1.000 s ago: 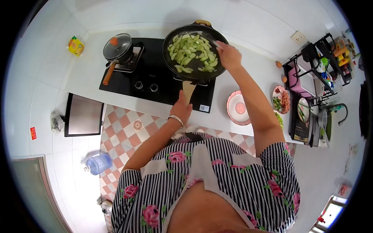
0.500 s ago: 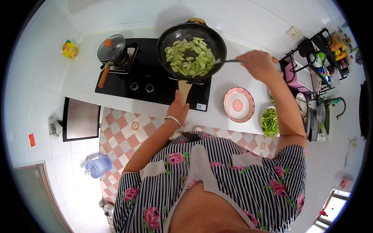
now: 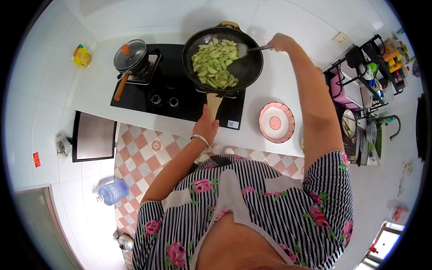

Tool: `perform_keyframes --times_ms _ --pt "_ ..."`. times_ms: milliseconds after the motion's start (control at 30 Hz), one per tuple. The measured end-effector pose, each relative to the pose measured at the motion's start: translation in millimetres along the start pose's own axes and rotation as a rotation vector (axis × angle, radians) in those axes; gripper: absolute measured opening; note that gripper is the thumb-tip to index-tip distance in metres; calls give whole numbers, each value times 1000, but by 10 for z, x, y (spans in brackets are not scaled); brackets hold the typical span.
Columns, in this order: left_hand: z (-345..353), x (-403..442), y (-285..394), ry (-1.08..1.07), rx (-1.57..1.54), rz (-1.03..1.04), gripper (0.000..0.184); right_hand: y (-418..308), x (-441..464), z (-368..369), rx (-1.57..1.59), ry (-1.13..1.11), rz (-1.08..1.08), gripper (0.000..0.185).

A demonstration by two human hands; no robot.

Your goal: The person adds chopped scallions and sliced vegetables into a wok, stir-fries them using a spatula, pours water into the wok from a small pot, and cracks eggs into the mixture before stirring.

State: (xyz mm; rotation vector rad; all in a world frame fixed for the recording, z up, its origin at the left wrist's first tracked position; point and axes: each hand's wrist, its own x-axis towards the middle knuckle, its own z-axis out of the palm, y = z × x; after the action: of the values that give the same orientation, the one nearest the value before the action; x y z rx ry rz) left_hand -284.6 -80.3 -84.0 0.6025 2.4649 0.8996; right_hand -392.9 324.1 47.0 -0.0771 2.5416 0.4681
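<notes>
Your left hand [image 3: 206, 129] is closed on the handle of the pan [image 3: 248, 72], at the side nearest you, likely to steady it on the stove [image 3: 173, 83] against the push of stirring. Your right hand [image 3: 282, 42] grips the spatula [image 3: 258, 48], reaching in over the pan's right rim; its blade touches the green slices [image 3: 210, 66], bunched toward the pan's left. Holding it by the far end probably spares your fingers the heat. The pot [image 3: 130, 55] sits left of the pan, and the plate [image 3: 276, 122] lies right and nearer you on the counter [image 3: 280, 87], within easy reach.
</notes>
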Motion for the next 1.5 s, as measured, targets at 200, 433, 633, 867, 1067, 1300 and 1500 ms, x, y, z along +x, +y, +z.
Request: perform_keyframes --times_ms 200,433,633,867,1067,1300,1500 --pt "29 4 -27 6 17 17 77 -981 -69 221 759 459 413 26" --pt "2 -7 19 5 22 16 77 -1089 -732 32 410 711 355 29" --pt "43 -1 -23 30 28 40 76 -665 -67 -271 393 439 638 27" --pt "20 -13 17 15 3 22 75 -1433 -99 -312 370 603 189 24" --pt "31 2 0 6 -11 25 76 -1739 -1044 104 380 719 84 25" --pt "25 -3 13 4 13 31 77 -1508 -1959 182 430 623 228 29" --pt "-6 -13 43 -11 22 15 78 -1387 -1764 283 581 566 197 24"
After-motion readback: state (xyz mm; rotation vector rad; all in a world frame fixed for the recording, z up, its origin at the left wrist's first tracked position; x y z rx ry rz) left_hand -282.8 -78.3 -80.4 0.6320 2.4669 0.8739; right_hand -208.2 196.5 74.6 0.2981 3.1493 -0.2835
